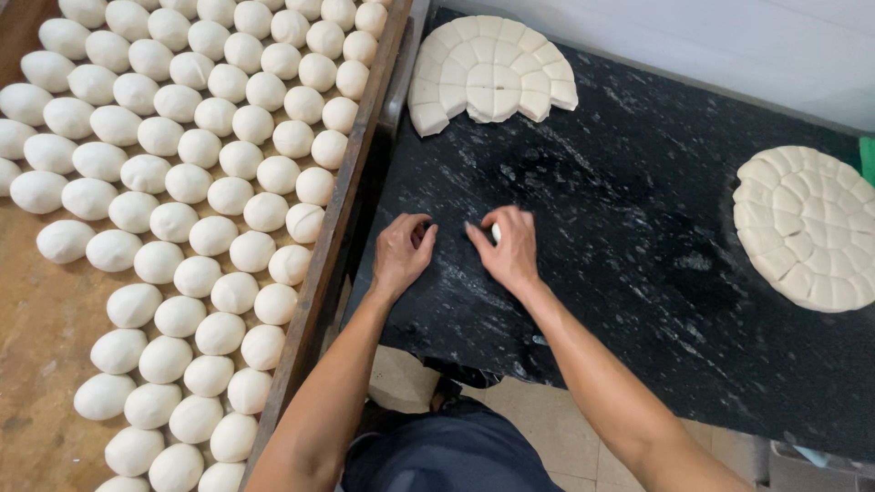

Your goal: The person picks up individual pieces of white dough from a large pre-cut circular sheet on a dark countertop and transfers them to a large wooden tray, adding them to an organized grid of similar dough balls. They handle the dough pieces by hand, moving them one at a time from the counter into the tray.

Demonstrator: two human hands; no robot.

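My right hand (507, 248) is cupped over a small white dough piece (496, 233) on the black marble counter (629, 228); only a sliver of the dough shows under the fingers. My left hand (402, 251) rests curled on the counter just to its left, and any dough beneath it is hidden. Both hands lie near the counter's front left corner. A round dough disc cut into segments (492, 68), with some pieces gone from its near edge, lies at the back of the counter beyond my hands.
A second scored dough disc (807, 228) lies whole at the counter's right. To the left, a wooden tray (36, 319) holds several rows of rolled dough balls (196, 219), bounded by a dark wooden rim (342, 210). A white wall runs behind the counter.
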